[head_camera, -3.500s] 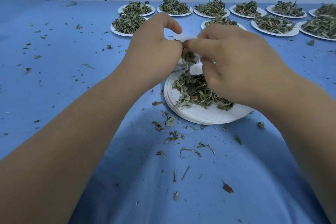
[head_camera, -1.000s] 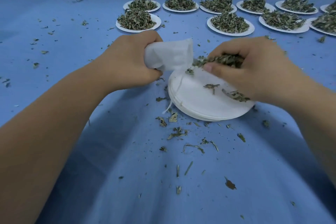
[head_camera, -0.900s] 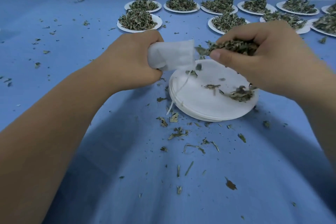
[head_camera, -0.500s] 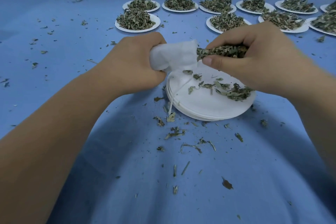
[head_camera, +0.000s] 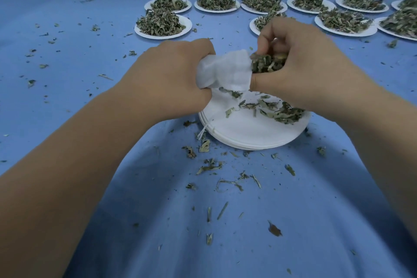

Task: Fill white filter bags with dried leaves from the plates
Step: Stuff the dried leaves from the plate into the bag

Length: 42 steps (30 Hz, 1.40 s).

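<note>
Left hand (head_camera: 171, 79) grips the white filter bag (head_camera: 225, 72) bunched, mouth turned rightward above the near plate (head_camera: 248, 135) on the counter (head_camera: 248, 232) — so spillage lands there. Right hand (head_camera: 300, 70) fingers (head_camera: 273, 31) pinch a clump of dried leaves (head_camera: 267, 64) against the bag mouth for stuffing.

The left hand (head_camera: 171, 79) covers one end of the filter bag (head_camera: 223, 72); the right hand (head_camera: 300, 70) and its dried leaves (head_camera: 266, 64) hide the opening. The rightmost plates (head_camera: 388, 31) are cut by the edge.

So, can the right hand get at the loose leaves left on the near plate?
Probably yes: the loose leaves lie on the near plate just under the right hand, nothing between. It grips a clump at the filter bag, though.
</note>
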Available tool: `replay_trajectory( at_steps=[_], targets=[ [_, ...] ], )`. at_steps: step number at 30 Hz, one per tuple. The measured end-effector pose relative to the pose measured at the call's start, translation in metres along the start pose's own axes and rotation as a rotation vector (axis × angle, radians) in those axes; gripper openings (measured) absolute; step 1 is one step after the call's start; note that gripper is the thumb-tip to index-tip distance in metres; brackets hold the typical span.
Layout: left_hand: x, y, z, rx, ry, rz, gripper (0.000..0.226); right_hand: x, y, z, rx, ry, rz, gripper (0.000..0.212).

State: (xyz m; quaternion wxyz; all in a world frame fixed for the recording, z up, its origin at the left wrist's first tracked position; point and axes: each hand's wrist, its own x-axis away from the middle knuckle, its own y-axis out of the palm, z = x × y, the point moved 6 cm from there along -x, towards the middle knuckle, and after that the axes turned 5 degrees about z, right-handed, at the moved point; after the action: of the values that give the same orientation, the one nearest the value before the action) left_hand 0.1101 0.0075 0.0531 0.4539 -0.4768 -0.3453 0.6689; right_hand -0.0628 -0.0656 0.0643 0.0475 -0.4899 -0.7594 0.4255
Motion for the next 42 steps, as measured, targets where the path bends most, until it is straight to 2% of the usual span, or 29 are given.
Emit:
replay_trajectory(
  at_steps=[2,5,8,11,20,23,27,31,36,39,42],
  targets=[
    [0.0,0.001,0.002,-0.039,0.0,-0.006,0.033,0.002,0.001,0.001,-0.029,-0.001,-0.006,0.031],
    [0.0,0.0,0.002,-0.079,-0.006,0.031,0.032,0.005,-0.001,0.008,-0.264,0.094,-0.039,0.028],
    [0.0,0.002,0.001,-0.087,-0.038,0.04,0.03,0.006,0.003,0.019,-0.51,0.254,-0.165,0.023],
    [0.0,0.004,0.001,-0.065,-0.061,0.041,0.029,0.01,0.007,0.022,-0.643,0.302,-0.235,0.03],
    [-0.002,0.012,0.004,0.006,-0.049,0.014,0.03,0.002,0.0,0.02,-0.525,0.165,0.05,0.019],
    [-0.004,0.014,0.009,0.029,-0.005,0.032,0.019,-0.001,0.001,0.013,-0.423,0.093,0.046,0.015],
    [-0.008,0.019,0.013,0.072,0.042,0.073,0.025,0.0,0.004,0.011,-0.414,0.067,0.013,0.011],
    [-0.01,0.029,0.017,0.1,0.033,0.075,0.027,0.0,0.006,0.002,-0.258,0.008,-0.066,0.006],
    [-0.006,0.025,0.01,0.283,-0.076,0.116,0.04,-0.002,0.012,-0.008,-0.276,0.081,-0.27,0.023],
    [-0.003,0.021,0.01,0.295,-0.093,0.13,0.035,-0.007,0.018,-0.004,-0.293,0.189,-0.338,0.024],
    [-0.002,0.023,0.011,0.285,-0.097,0.117,0.031,-0.011,0.01,0.009,-0.353,0.26,-0.181,0.049]
  ],
)
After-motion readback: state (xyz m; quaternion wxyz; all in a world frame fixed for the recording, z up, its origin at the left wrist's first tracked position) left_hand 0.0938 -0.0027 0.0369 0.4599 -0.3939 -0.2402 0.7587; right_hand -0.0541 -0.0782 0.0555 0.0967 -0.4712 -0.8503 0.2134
